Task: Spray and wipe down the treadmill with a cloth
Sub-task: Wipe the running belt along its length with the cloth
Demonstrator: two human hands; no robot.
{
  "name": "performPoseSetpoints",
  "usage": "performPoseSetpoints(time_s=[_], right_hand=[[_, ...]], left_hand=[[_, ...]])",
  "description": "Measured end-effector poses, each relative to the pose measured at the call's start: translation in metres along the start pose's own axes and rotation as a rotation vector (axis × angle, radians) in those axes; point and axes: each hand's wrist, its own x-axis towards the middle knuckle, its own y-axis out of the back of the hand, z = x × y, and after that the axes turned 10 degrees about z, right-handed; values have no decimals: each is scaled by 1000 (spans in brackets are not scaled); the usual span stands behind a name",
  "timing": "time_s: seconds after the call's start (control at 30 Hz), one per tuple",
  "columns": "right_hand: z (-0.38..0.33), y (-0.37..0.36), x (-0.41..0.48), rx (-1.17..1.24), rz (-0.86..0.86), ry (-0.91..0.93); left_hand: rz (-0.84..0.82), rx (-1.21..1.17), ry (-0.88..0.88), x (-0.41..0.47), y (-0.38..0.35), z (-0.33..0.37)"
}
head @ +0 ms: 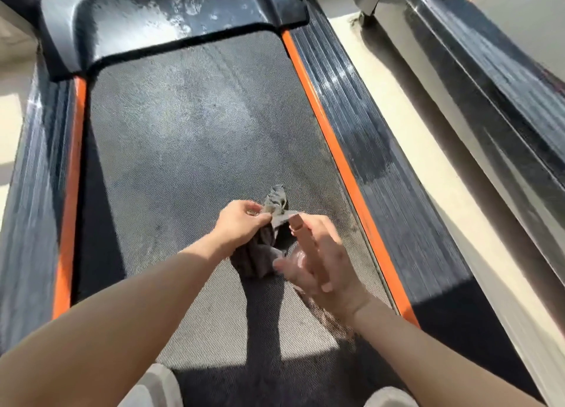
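Observation:
I look down on a treadmill whose grey textured belt point(183, 131) runs between two orange strips and ribbed black side rails point(382, 137). A dark grey cloth point(260, 255) hangs bunched above the belt's middle. My left hand point(241, 224) pinches the cloth's upper part between thumb and fingers. My right hand point(315, 262) is just right of it, fingers nearly straight, index fingertip touching the cloth's pale edge. The glossy motor cover point(171, 12) at the belt's far end shows wet streaks. No spray bottle is in view.
A cream floor strip point(388, 106) separates this treadmill from a second dark machine point(489, 94) on the right. Pale floor lies to the left. My knees in white trousers point(153, 388) sit at the bottom edge, over the belt's near end.

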Motion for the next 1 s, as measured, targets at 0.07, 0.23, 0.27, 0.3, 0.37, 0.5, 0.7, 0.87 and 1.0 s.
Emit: performPoseSetpoints(time_s=[0.07,0.23,0.27,0.3,0.37,0.5,0.7,0.87,1.0], right_hand=[[0,14,8,-91,-245,-106],[13,84,37,-544,-690,-293],[17,87,45,-569,-611,-277],[22,83,54,-574,-488,-241],[32,60,76,-609,-329,-131],[56,23,107,-828,-324,75],[70,8,158,-937,-320,362],[68,-31,216,-1030,-141,409],[65,-31,229,-913,-217,292]], left_hand=[[-35,-26,-73,-4,-4,4],[-51,166,-478,-4,-10,17],[-88,204,-533,-2,-13,19],[-123,223,-570,0,-16,22],[-160,225,-628,5,-23,34],[-142,257,-676,16,-35,44],[157,439,-816,38,-17,4],[291,530,-734,97,13,5],[265,435,-514,96,15,1]])
